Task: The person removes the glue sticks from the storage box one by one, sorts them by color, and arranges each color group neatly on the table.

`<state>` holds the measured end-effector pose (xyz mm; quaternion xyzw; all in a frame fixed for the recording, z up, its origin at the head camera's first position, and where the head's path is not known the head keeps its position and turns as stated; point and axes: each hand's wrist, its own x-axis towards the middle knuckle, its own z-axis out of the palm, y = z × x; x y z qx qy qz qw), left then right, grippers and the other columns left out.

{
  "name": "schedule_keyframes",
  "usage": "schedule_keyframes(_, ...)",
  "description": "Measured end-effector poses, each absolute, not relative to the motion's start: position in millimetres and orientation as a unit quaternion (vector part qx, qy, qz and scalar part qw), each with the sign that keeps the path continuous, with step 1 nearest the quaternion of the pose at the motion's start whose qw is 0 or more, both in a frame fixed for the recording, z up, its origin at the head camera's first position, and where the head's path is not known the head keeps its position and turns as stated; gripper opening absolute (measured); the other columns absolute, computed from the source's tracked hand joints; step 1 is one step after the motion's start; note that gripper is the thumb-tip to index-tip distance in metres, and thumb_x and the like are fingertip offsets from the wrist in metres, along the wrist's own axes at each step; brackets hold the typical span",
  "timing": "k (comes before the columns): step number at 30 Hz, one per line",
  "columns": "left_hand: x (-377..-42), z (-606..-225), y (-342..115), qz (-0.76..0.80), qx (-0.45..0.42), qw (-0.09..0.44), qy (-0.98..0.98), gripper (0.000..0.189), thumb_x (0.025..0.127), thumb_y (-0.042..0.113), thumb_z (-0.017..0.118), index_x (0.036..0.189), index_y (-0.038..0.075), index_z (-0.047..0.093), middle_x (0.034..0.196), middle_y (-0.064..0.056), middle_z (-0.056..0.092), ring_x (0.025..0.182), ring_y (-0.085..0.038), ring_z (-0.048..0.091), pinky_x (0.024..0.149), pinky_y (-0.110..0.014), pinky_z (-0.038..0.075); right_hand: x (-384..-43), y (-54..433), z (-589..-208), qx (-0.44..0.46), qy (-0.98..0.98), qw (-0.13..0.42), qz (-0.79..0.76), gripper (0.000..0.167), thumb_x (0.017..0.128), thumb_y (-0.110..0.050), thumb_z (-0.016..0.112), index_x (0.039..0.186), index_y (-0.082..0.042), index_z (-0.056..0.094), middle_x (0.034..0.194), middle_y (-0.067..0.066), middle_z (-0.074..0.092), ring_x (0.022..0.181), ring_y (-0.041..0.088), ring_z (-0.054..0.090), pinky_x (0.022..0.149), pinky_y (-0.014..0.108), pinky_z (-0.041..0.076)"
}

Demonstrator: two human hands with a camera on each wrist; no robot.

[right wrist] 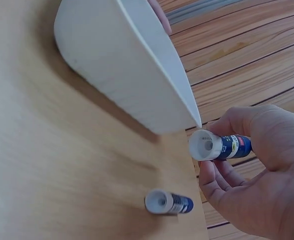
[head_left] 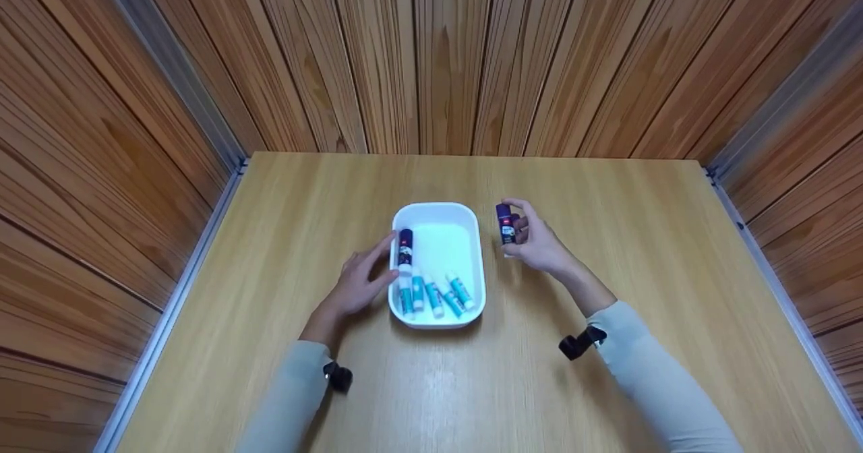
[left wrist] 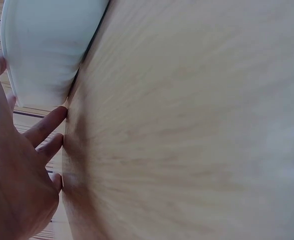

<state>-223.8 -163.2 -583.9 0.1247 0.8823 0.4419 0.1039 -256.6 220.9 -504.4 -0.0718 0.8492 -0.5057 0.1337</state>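
A white tray (head_left: 438, 218) sits mid-table. Along its left side lies a dark purple glue stick (head_left: 405, 247), with several turquoise-and-white glue sticks (head_left: 433, 299) at its near end. My left hand (head_left: 354, 288) rests against the tray's left side, fingers fairly straight; in the left wrist view some fingertips (left wrist: 61, 111) touch the tabletop. To the right of the tray, my right hand (head_left: 536, 240) pinches another dark purple glue stick (head_left: 506, 224) between thumb and fingers, above the table. A further dark glue stick (right wrist: 179, 203) stands on the table below that hand, mostly hidden in the head view.
The wooden tabletop (head_left: 607, 237) is bounded by plank-patterned walls (head_left: 448, 62) at the back and both sides. Metal rails (head_left: 182, 291) run along its side edges. A small black camera (head_left: 580, 342) is strapped on each wrist.
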Motion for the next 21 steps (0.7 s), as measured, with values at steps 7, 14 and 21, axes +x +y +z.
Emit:
schedule_keyframes(7, -224, -584, -163, 0.442, 0.119, 0.111, 0.882, 0.081, 0.11, 0.054, 0.065, 0.177, 0.055, 0.019, 0.188, 0.008, 0.034, 0.177, -0.032, 0.028, 0.144, -0.07, 0.011, -256, 237, -507, -0.057, 0.852, 0.134, -0.503, 0.091, 0.103, 0.003, 0.071, 0.177, -0.025, 0.026, 0.15, 0.029, 0.046, 0.12, 0.035, 0.057, 0.089, 0.032, 0.054)
schedule_keyframes(14, -224, -585, -164, 0.439, 0.118, 0.111, 0.884, 0.08, 0.111, 0.055, 0.063, 0.177, 0.056, 0.018, 0.188, 0.008, 0.033, 0.178, -0.032, 0.025, 0.144, -0.069, 0.004, -258, 254, -507, -0.045, 0.855, 0.136, -0.498, 0.091, 0.104, 0.003, 0.069, 0.178, -0.026, 0.023, 0.151, 0.031, 0.045, 0.124, 0.036, 0.057, 0.092, 0.032, 0.054)
schedule_keyframes(21, -224, -582, -163, 0.44, 0.12, 0.111, 0.883, 0.081, 0.11, 0.056, 0.064, 0.178, 0.054, 0.019, 0.187, 0.008, 0.034, 0.178, -0.031, 0.025, 0.144, -0.069, 0.003, -263, 262, -510, -0.019, 0.853, 0.142, -0.501, 0.093, 0.105, 0.001, 0.07, 0.179, -0.027, 0.021, 0.153, 0.031, 0.043, 0.131, 0.039, 0.056, 0.094, 0.034, 0.053)
